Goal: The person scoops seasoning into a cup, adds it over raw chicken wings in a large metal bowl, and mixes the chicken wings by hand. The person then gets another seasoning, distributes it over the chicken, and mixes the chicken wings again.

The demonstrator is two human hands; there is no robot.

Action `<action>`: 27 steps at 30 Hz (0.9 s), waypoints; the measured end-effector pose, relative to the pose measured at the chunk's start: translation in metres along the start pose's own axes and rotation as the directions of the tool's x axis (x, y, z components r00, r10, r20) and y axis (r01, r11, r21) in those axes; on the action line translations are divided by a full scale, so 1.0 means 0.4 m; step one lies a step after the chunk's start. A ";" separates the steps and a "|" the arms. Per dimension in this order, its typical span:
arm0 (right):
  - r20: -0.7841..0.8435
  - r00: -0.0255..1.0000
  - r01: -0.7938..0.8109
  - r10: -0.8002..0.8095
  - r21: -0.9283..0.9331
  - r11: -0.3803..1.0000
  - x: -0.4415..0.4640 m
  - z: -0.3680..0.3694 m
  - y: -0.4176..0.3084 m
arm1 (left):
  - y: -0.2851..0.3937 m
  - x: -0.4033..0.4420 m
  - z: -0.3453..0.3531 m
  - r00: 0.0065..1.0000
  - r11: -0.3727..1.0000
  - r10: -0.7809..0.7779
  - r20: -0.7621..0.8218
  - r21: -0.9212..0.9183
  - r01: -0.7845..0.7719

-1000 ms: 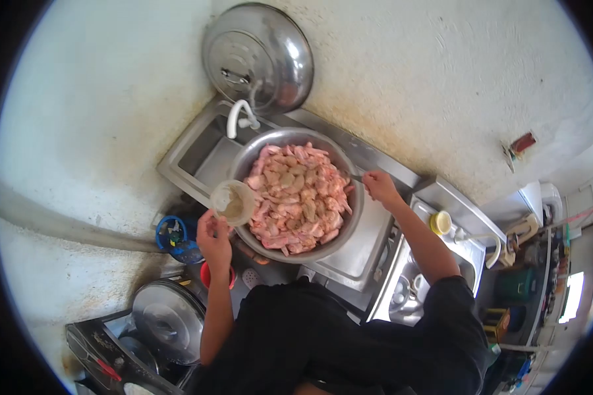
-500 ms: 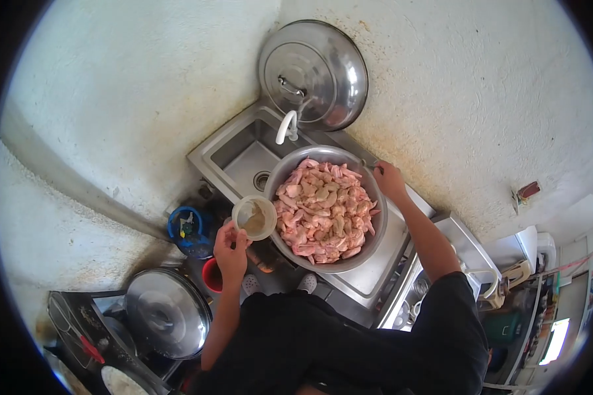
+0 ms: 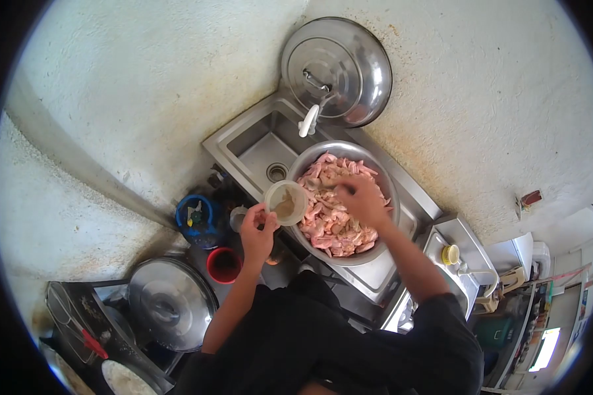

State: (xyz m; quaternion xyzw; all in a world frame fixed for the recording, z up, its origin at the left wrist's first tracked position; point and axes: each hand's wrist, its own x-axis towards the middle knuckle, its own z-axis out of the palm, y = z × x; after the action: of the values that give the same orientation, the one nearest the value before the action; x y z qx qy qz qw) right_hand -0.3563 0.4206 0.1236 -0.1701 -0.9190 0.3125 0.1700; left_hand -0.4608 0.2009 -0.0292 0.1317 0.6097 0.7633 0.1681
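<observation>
My left hand point(image 3: 257, 232) is closed on the rim of a translucent plastic tub point(image 3: 286, 203), which is tilted and has brownish powder inside. The tub is beside the left edge of a large metal basin point(image 3: 391, 192). Raw chicken pieces point(image 3: 333, 227) fill this basin, some dusted with brown seasoning. Over the chicken, my right hand point(image 3: 362, 199) is closed in a pinch on what looks like a small spoon point(image 3: 313, 184), mostly hidden by the fingers and blurred against the meat.
The basin rests on a steel sink unit point(image 3: 247, 153) with a white faucet point(image 3: 308, 121). A large lid point(image 3: 336, 72) leans on the wall behind. Below left are a blue bucket point(image 3: 194, 214), a red container point(image 3: 224, 265) and a lidded pot point(image 3: 171, 304).
My right hand has moved left from the basin's far right rim to above the chicken. The left hand and tub have shifted slightly in view, as the whole view has turned.
</observation>
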 end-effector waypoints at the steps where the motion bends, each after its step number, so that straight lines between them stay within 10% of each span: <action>1: 0.061 0.998 -0.022 0.023 -0.010 1.000 -0.020 0.041 -0.024 | -0.001 0.003 0.010 1.000 0.999 0.022 0.008 0.026 -0.022; 8: 0.122 0.991 -0.026 0.052 -0.205 0.978 -0.049 0.231 0.060 | 0.020 -0.042 0.061 0.973 0.930 0.230 -0.002 0.297 -0.219; 14: 0.129 0.986 -0.145 0.103 0.381 0.913 -0.095 0.277 0.175 | -0.011 -0.083 0.112 0.958 0.852 0.285 -0.028 0.466 -0.240; 18: 0.555 0.765 -0.641 0.328 0.707 0.299 -0.085 0.177 0.246 | -0.023 -0.115 0.155 0.970 0.929 0.178 -0.166 0.354 -0.110; 21: 0.527 0.787 -0.600 0.321 0.775 0.198 -0.057 0.070 0.367 | -0.027 -0.149 0.163 0.959 0.977 0.073 -0.273 0.213 -0.014; 27: 0.087 0.865 -0.397 0.494 0.720 0.569 0.092 -0.091 0.618 | 0.001 -0.294 0.140 0.888 0.993 -0.023 -0.459 0.089 0.072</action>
State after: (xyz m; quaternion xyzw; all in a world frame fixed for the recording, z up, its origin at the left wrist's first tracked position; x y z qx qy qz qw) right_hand -0.3227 0.6393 0.0023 -0.3350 -0.6369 0.6665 0.1946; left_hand -0.3311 0.2013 -0.0161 -0.0582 0.6739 0.7359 0.0313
